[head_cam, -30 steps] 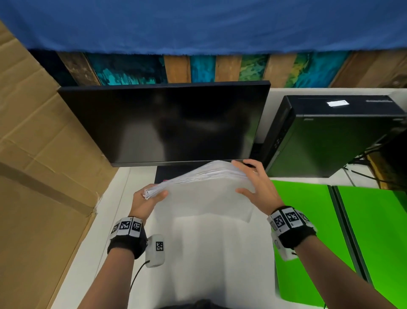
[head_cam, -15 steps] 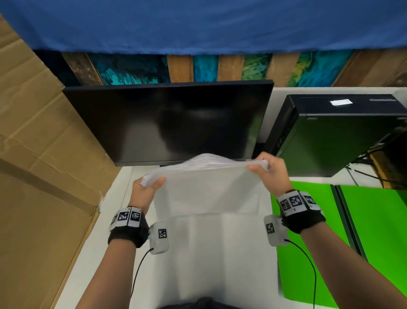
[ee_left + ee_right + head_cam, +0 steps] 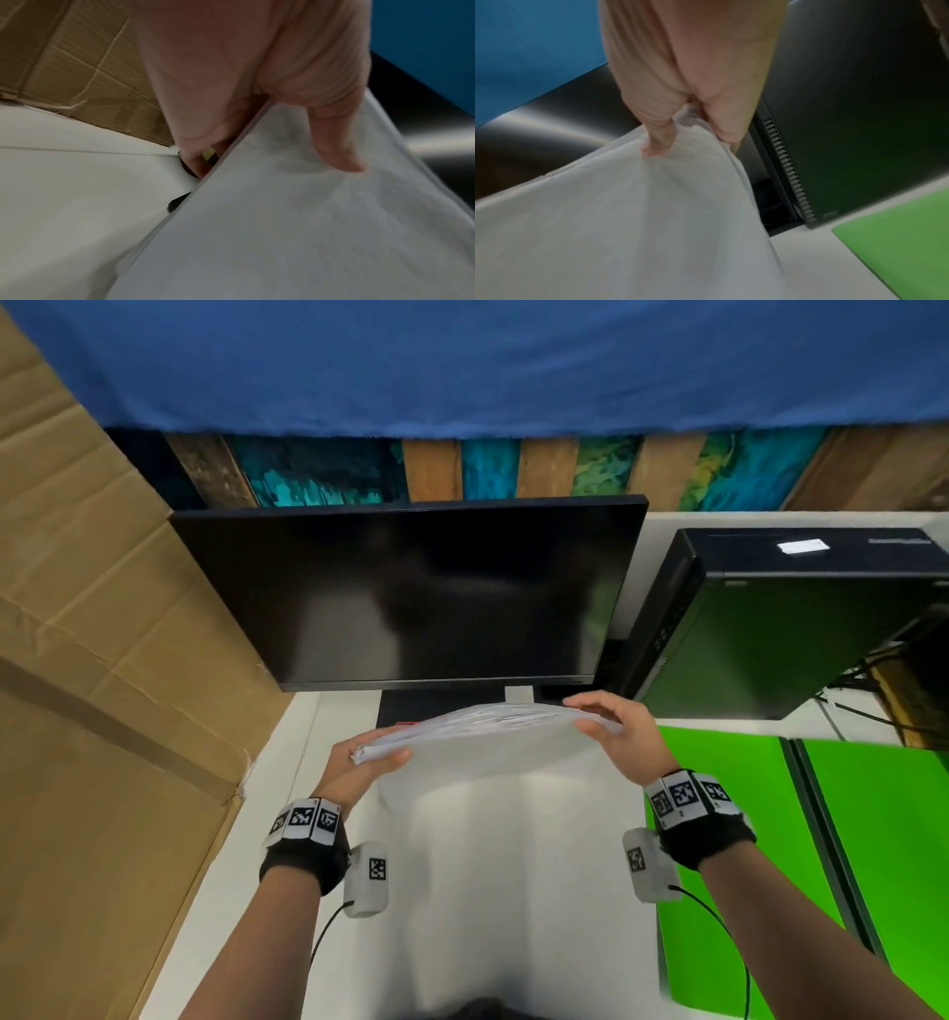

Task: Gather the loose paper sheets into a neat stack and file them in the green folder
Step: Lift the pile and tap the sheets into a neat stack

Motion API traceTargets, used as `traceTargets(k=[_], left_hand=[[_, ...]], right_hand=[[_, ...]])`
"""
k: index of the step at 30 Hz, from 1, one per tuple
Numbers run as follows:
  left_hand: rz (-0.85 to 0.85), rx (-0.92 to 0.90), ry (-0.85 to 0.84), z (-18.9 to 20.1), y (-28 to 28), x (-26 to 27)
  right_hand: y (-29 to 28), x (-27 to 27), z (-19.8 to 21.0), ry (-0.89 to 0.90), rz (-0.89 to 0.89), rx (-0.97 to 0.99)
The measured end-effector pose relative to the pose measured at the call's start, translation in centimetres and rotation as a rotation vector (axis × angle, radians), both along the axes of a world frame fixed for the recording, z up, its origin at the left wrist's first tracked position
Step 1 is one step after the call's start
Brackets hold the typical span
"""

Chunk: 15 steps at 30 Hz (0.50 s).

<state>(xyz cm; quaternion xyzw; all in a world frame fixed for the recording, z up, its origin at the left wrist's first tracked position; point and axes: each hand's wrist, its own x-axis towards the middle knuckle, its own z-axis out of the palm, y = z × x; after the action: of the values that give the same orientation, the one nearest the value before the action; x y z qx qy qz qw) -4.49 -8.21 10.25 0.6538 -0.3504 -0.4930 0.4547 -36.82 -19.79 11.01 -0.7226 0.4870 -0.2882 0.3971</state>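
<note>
A large sheet of brown cardboard (image 3: 102,660) leans well out to the left of the left hand (image 3: 354,765), and a white tabletop (image 3: 477,891) spreads below both hands. Beyond the hands stands a dark monitor (image 3: 411,593), and a black computer case (image 3: 780,629) stands beyond and to the right of the right hand (image 3: 619,734). The green folder (image 3: 760,814) lies open and flat on the tabletop, just to the right of the right hand and wrist. Between the two hands, raised off the tabletop, is the paper stack (image 3: 482,737), bowed upward in the middle with its edges roughly aligned. The left hand grips the stack's left end, thumb (image 3: 336,142) pressed on the near face and the other fingers curled behind it. The right hand pinches the right end, thumb (image 3: 658,142) on the near face and fingers wrapped over the far edge.
</note>
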Motion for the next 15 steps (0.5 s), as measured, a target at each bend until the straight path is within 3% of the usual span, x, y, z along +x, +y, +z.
traceTargets(k=[4, 8, 11, 13, 15], left_hand=[[0.098, -0.033, 0.029, -0.4, -0.3, 0.3], [0.147, -0.04, -0.015, -0.1, -0.7, 0.7], [0.159, 0.06, -0.048, -0.5, -1.5, 0.5], [0.208, 0.11, -0.045, -0.4, -2.4, -0.8], [0.27, 0.087, -0.032, 0.5, -3.4, -2.2]], right_hand=[[0.0, -0.4, 0.0, 0.024, -0.164, 0.031], [0.0, -0.6, 0.3, -0.005, -0.181, 0.104], [0.2, -0.6, 0.7, 0.026, -0.132, 0.2], [0.8, 0.4, 1.7, 0.046, -0.221, 0.304], [0.5, 1.2, 1.7, -0.069, -0.321, 0.285]])
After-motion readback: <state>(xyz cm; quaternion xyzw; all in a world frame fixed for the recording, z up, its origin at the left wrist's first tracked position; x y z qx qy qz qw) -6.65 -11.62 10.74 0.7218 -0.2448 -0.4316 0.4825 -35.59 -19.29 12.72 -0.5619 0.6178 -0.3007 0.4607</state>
